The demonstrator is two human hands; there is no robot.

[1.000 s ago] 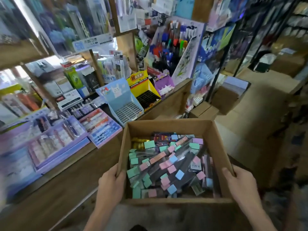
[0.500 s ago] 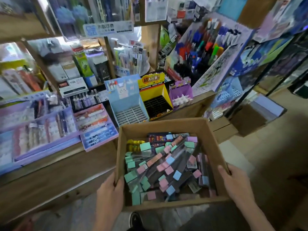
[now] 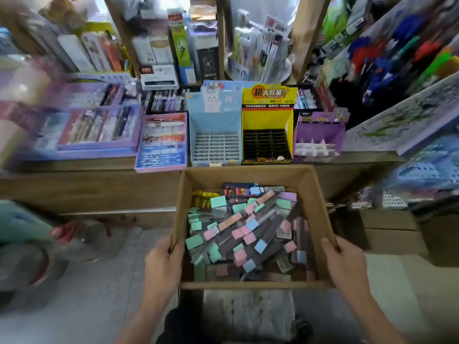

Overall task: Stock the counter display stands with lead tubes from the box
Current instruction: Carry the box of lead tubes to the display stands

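With my left hand (image 3: pixel 161 266) and right hand (image 3: pixel 345 264) keeping fingers (image 3: pixel 173 244) curled round the box (image 3: pixel 248 176) walls, I've swung its lead tubes (image 3: pixel 246 232) square under the blue stand (image 3: pixel 214 145) and yellow stand (image 3: pixel 267 145) at twelve o'clock on the tabletop (image 3: pixel 99 167), so stocking can start.

The walls of the open brown cardboard box (image 3: pixel 320 202) are hiding the fingers of the gripping left hand (image 3: pixel 161 265) and right hand (image 3: pixel 346 265). At 6 o'clock, the frame edge is cutting off both forearms. At 9 o'clock, blur is smearing the purple cardboard display trays (image 3: pixel 49 145). Upper pastel-capped lead tubes (image 3: pixel 248 234) are covering lower layers.
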